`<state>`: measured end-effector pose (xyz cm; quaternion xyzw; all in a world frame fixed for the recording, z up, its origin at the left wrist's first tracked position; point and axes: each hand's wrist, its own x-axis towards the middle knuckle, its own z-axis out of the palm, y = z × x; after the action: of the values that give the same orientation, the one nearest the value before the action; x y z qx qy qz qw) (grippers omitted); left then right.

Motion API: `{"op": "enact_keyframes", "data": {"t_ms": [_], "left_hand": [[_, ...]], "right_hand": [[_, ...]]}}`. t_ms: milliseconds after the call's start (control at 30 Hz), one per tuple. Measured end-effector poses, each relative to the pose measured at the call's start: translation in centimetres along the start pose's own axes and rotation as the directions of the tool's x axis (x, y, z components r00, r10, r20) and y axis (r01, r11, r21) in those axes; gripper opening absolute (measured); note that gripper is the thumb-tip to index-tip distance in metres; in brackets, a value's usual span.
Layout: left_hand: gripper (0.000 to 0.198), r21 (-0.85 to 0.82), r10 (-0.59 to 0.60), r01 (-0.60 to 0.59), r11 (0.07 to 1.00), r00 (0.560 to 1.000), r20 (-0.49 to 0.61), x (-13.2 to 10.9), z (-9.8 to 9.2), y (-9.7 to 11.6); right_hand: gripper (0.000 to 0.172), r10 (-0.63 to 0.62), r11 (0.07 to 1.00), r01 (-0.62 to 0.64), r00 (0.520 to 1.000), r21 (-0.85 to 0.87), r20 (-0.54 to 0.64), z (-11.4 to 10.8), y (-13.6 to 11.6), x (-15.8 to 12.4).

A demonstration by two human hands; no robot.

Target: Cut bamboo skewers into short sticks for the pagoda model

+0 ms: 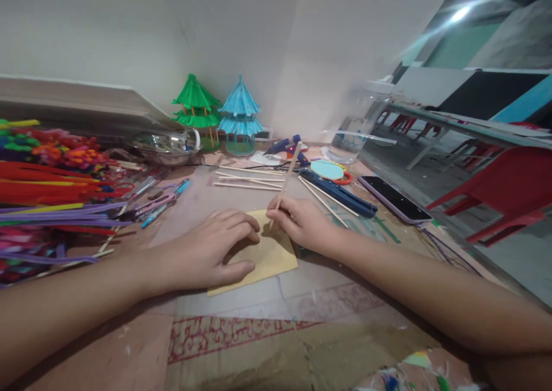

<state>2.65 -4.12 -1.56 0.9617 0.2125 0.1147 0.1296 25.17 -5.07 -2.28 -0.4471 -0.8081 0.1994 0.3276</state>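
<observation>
A yellow sheet (276,253) lies on the mat in front of me. My left hand (228,244) rests on its left part, fingers spread and slightly bent. Over the sheet's upper right edge, my right hand (297,218) pinches a thin wooden stick (291,169) that slants upward. The lower end of this stick is hidden by the fingers, so I cannot tell whether it touches the sheet. Beyond my hands lie several loose wooden sticks (250,183), and two more (328,198) are right of my right hand.
A green pagoda model (196,112) and a blue one (240,118) stand at the back. Near them are a blue glue gun (282,146) and a glass bowl (166,146). Coloured pipe cleaners (47,184) heap up at left. On the right are a dark blue tool (338,192) and a phone (394,198).
</observation>
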Motion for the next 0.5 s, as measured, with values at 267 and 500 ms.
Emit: {"op": "enact_keyframes", "data": {"t_ms": [267, 500], "left_hand": [[0.022, -0.198, 0.023, -0.047, 0.979, 0.992, -0.126, 0.3, 0.3, -1.0], [0.017, -0.231, 0.0, -0.072, 0.97, 0.954, -0.3, 0.4, 0.2, -0.8]], "right_hand": [[0.036, 0.273, 0.423, -0.296, 0.943, 0.856, 0.192, 0.3, 0.3, 0.4], [0.028, 0.184, 0.308, -0.338, 0.938, 0.89, 0.292, 0.3, -0.3, 0.1]]}}
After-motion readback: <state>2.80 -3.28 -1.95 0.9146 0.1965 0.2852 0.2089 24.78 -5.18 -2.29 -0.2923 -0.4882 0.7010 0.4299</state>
